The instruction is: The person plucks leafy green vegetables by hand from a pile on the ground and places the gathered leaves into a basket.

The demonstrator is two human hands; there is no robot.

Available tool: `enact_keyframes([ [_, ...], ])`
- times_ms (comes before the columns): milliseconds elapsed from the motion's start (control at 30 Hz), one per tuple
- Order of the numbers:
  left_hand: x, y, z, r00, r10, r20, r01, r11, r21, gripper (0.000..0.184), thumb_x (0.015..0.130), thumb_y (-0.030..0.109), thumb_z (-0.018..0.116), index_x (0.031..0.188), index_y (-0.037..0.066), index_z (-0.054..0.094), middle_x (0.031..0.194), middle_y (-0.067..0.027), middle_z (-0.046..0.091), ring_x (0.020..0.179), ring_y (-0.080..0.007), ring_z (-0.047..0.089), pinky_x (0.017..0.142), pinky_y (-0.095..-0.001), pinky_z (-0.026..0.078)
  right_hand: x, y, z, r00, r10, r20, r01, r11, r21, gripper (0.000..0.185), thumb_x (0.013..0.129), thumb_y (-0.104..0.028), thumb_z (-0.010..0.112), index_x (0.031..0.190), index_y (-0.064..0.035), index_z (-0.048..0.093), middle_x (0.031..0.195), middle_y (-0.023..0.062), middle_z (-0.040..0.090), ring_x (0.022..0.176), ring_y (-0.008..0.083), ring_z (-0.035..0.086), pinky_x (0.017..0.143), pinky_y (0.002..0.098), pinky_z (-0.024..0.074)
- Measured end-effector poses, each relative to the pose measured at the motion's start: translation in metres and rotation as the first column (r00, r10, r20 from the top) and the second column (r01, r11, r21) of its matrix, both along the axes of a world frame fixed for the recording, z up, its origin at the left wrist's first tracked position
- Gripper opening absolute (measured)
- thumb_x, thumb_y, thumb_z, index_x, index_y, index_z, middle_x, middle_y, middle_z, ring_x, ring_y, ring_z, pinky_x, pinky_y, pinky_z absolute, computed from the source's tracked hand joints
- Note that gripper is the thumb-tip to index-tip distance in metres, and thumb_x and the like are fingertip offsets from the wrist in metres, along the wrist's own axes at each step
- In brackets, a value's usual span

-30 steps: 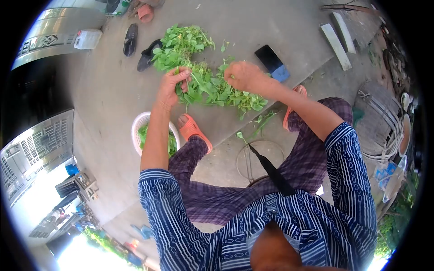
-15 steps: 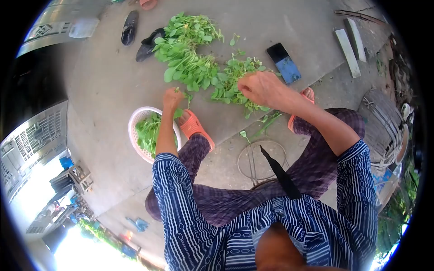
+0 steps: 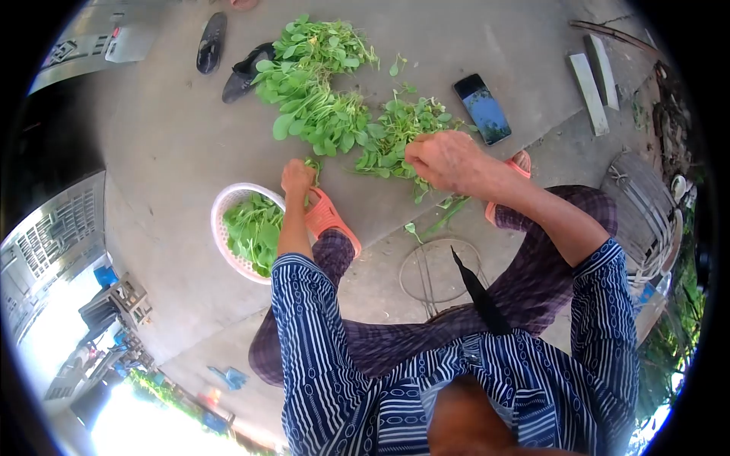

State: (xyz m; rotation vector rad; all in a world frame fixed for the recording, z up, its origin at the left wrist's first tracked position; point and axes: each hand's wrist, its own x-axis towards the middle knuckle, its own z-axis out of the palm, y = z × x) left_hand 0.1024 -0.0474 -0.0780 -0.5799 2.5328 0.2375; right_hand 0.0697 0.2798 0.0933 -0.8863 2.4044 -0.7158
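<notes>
Leafy green plants [image 3: 327,114] lie in a curved heap on the concrete floor. Near the left sandal [image 3: 327,216], my left hand [image 3: 298,178] is closed on a small green sprig that pokes out by its fingers. My right hand [image 3: 449,158] is closed at the right end of the heap; whatever its fingers hold is hidden. Beside my left forearm stands a white-pink basket [image 3: 222,243] with green leaves [image 3: 255,232] in it.
A phone [image 3: 484,110] lies right of the heap, and dark shoes [image 3: 211,44] lie to its left. Two pale strips [image 3: 589,95] are at the upper right. A wire ring [image 3: 439,270] sits between my legs, near loose stems [image 3: 445,216].
My left hand has left the heap and come down toward the left sandal with a sprig. My right hand has shifted slightly right and down. The view has also shifted.
</notes>
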Motion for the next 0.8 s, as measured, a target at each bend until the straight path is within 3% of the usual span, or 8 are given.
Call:
enact_keyframes([
  [267,0.017,0.013,-0.044,0.986,-0.080,-0.146,0.069,0.995,-0.078,0.024,0.062,0.021,0.062,0.079,0.004,0.063,0.083,-0.0198,0.062,0.081,-0.0381,0.058,0.073,-0.0454,0.046,0.006,0.014,-0.011,0.999,0.000,-0.045,-0.001,1.000,-0.018,0.012,0.077,-0.016,0.051,0.080,-0.0046,0.055,0.076,0.0120,0.057,0.070,0.0316,0.058,0.061,0.0410,0.0455],
  [367,0.013,-0.003,-0.057,0.975,-0.178,-0.130,0.169,0.983,-0.079,0.024,0.063,0.021,0.066,0.077,0.002,0.062,0.070,-0.0146,0.061,0.062,-0.0302,0.059,0.057,-0.0397,0.047,0.007,0.019,-0.012,0.999,0.002,-0.044,0.002,0.997,0.083,0.012,0.077,-0.015,0.051,0.079,-0.0041,0.056,0.075,0.0117,0.058,0.070,0.0314,0.058,0.061,0.0410,0.0453],
  [467,-0.010,-0.014,-0.039,0.979,-0.148,-0.137,0.202,0.724,0.660,0.017,0.070,0.018,0.066,0.075,0.003,0.060,0.056,-0.0048,0.051,0.044,-0.0149,0.046,0.041,-0.0278,0.036,0.000,0.017,-0.012,0.992,-0.091,-0.087,0.080,0.990,-0.119,0.015,0.074,-0.014,0.051,0.070,-0.0009,0.057,0.067,0.0161,0.058,0.068,0.0324,0.059,0.060,0.0410,0.0472],
  [500,-0.025,0.023,0.018,0.980,0.163,0.114,-0.188,0.565,0.804,0.010,0.073,0.013,0.062,0.074,0.004,0.058,0.053,-0.0017,0.044,0.043,-0.0123,0.039,0.040,-0.0257,0.030,-0.003,0.014,-0.010,0.993,-0.120,-0.017,0.116,0.980,-0.159,0.015,0.073,-0.014,0.051,0.070,-0.0015,0.058,0.068,0.0171,0.058,0.068,0.0325,0.059,0.060,0.0402,0.0470],
  [533,-0.036,0.053,0.062,0.828,0.384,0.408,-0.525,0.274,0.806,0.005,0.077,0.007,0.058,0.072,0.005,0.056,0.051,0.0014,0.037,0.041,-0.0096,0.032,0.039,-0.0236,0.024,-0.007,0.013,-0.011,0.988,-0.148,0.053,0.156,0.969,-0.194,0.014,0.072,-0.013,0.051,0.071,-0.0021,0.060,0.069,0.0181,0.059,0.068,0.0327,0.059,0.061,0.0394,0.0469],
  [667,-0.058,0.116,0.116,0.872,0.315,0.374,-0.424,0.107,0.899,0.008,0.077,0.007,0.061,0.073,0.006,0.054,0.052,0.0017,0.041,0.041,-0.0090,0.032,0.039,-0.0237,0.026,-0.017,0.014,-0.029,0.932,-0.326,0.158,0.360,0.876,-0.320,0.018,0.072,-0.017,0.051,0.074,-0.0029,0.063,0.069,0.0162,0.061,0.064,0.0269,0.060,0.061,0.0356,0.0467],
  [733,-0.053,0.141,0.133,0.869,0.345,0.355,-0.346,-0.089,0.934,0.009,0.076,0.008,0.063,0.073,0.005,0.054,0.052,0.0005,0.041,0.041,-0.0094,0.033,0.040,-0.0234,0.027,-0.017,0.010,-0.029,0.695,-0.373,0.615,0.639,0.713,-0.289,0.022,0.071,-0.021,0.054,0.075,-0.0020,0.064,0.066,0.0103,0.062,0.058,0.0181,0.059,0.055,0.0306,0.0460],
  [800,-0.051,0.156,0.140,0.901,0.308,0.306,-0.296,-0.082,0.952,0.008,0.079,0.011,0.061,0.079,0.005,0.055,0.054,0.0003,0.041,0.040,-0.0084,0.033,0.039,-0.0223,0.027,-0.017,0.014,-0.024,0.645,-0.333,0.688,0.682,0.657,-0.322,0.023,0.072,-0.023,0.056,0.077,-0.0013,0.064,0.066,0.0070,0.061,0.058,0.0138,0.057,0.053,0.0285,0.0438],
])
